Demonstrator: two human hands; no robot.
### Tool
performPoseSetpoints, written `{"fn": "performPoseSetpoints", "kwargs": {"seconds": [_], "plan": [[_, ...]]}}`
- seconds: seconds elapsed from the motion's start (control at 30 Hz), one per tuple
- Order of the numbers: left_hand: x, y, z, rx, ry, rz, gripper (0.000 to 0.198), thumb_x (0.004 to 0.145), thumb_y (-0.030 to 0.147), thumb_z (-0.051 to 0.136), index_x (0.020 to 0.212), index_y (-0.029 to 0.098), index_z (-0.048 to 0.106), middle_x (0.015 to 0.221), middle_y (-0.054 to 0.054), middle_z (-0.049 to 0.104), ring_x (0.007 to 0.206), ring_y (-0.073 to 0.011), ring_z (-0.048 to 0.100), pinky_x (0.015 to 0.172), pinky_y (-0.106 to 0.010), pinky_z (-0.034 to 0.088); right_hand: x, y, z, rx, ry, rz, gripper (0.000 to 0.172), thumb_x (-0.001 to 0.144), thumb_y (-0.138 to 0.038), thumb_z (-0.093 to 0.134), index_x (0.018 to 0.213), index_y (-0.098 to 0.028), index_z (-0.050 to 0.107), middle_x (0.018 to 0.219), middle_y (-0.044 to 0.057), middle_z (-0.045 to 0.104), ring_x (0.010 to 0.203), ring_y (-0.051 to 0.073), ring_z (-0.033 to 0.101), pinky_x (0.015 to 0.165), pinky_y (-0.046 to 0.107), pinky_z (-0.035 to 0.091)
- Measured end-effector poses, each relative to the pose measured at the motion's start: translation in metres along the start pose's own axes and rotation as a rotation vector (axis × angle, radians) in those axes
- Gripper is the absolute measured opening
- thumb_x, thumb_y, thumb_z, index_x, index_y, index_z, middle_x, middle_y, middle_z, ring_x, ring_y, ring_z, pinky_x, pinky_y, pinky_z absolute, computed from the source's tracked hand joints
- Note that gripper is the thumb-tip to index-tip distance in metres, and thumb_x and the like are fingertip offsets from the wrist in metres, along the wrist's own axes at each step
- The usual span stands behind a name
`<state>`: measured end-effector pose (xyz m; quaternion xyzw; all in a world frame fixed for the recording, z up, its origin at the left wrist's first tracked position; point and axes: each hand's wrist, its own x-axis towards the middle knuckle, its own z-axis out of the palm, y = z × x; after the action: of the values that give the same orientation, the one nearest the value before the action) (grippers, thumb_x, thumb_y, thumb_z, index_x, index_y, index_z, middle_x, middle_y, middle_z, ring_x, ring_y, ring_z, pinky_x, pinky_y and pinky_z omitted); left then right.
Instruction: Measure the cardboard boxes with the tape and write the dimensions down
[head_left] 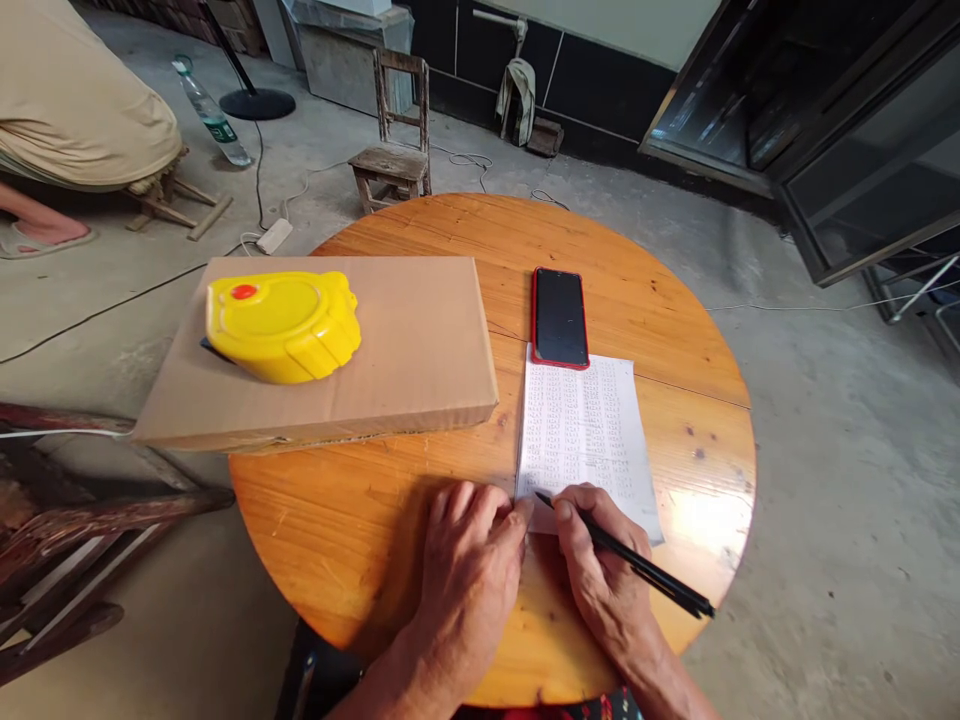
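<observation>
My right hand (607,555) is closed around a black pen (652,572), its tip touching the lower left part of a white sheet of paper (622,420). Several columns of small handwritten characters cover the sheet. My left hand (469,560) rests on the table with its fingers curled, the thumb and forefinger closed at the paper's lower left edge. The undersides of its fingers are hidden. Lying over the sheet's top edge is a phone (561,318) with a dark screen and a red case.
The round wooden table (420,490) also bears a cardboard box (420,340) with a yellow plastic case (292,320) on top. Beyond stand a small wooden chair (394,160) and a water bottle (214,120). A seated person (82,100) is at upper left.
</observation>
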<state>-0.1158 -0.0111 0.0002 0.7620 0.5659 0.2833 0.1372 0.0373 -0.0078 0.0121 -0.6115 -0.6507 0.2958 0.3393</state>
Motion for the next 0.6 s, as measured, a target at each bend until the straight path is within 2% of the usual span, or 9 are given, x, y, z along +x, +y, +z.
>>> {"fn": "performPoseSetpoints", "kwargs": {"seconds": [0.6], "plan": [[0.0019,-0.0004,0.0007,-0.013,0.022,0.0,0.016,0.088,0.009,0.057,0.09,0.022,0.067,0.076,-0.001,0.06,0.073,-0.0201,0.048,0.068,-0.035,0.034,0.0041,-0.003,0.0028,-0.017,-0.026,0.017,0.021,0.098,-0.03,0.048,0.082,-0.021,0.057,0.065,-0.005,0.054,0.056,0.011,0.049,0.055,0.021,0.041]]}}
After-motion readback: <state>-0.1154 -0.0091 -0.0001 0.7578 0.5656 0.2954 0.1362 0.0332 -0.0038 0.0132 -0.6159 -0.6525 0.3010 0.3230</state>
